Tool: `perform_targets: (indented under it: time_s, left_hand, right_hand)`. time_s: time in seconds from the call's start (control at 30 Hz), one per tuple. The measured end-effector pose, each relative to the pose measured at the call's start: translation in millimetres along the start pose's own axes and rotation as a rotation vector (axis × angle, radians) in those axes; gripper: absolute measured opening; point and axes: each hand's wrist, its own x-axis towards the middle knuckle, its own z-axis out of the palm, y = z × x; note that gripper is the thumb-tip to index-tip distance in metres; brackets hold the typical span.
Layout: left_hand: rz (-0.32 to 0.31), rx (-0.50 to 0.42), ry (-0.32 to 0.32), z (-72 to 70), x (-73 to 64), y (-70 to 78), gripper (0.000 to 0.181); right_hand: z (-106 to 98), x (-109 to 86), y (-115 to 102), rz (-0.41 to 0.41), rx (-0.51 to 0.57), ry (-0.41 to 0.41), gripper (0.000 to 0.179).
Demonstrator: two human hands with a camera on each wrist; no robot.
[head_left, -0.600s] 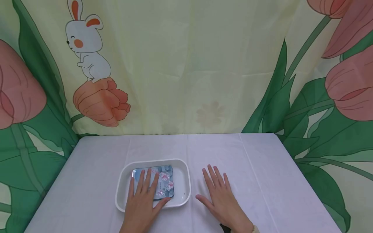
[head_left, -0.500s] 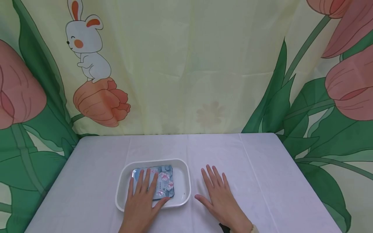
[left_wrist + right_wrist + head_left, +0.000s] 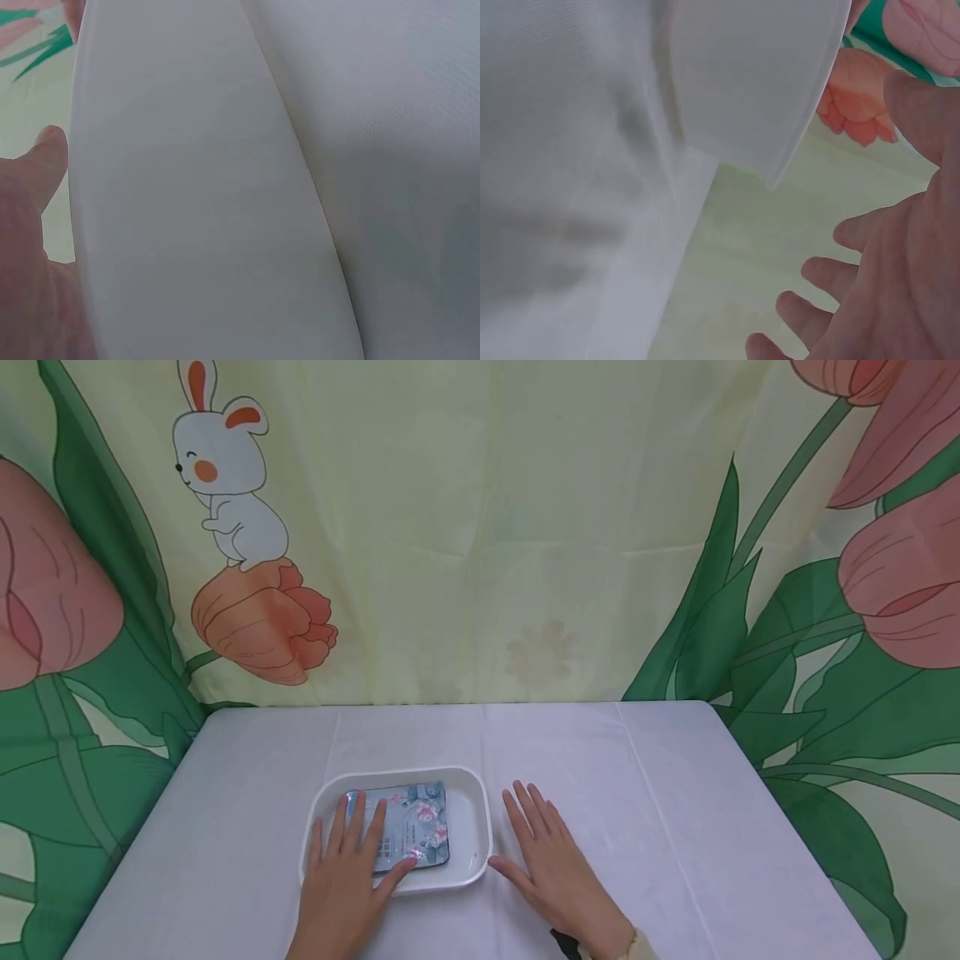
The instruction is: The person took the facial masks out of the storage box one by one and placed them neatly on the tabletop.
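A shallow white tray [image 3: 471, 827] with rounded corners holds a flat blue packet [image 3: 420, 827] printed with pink flowers. My left hand [image 3: 341, 868], fingers spread, hangs over the tray's left side and hides part of the packet; whether it touches either one I cannot tell. To the right of the tray is my right hand [image 3: 551, 868], its fingers straight and its thumb tip close to the tray's right rim. The right wrist view has the tray's outer wall [image 3: 750, 75] beside the open palm. In the left wrist view the tray's side [image 3: 202, 180] fills the middle.
A white cloth [image 3: 637, 793] covers the table, whose far edge meets a pale yellow curtain [image 3: 450, 527]. Printed on the curtain are a rabbit [image 3: 243, 518], pink tulips and green leaves.
Both hands have moved left. My left hand uncovers more of the packet, and my right thumb is now nearer the tray's rim. The tray and packet stay about where they were.
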Motion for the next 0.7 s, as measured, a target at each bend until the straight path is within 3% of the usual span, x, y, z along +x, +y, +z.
perform_targets:
  time_s: [0.27,0.53,0.7]
  left_hand:
    - [-0.052,-0.002,-0.049,-5.0,1.0,-9.8,0.086]
    - [-0.031,-0.011,0.035,-9.6,1.2,-23.5,0.083]
    - [-0.08,-0.026,-0.005,-13.6,2.1,-29.8,0.083]
  right_hand:
    - [-3,10.5,-11,-0.021,0.032,-0.019,0.084]
    - [-6,17.5,-20,-0.067,0.023,-0.033,0.085]
    - [-5,21.6,-25,-0.097,0.013,-0.041,0.086]
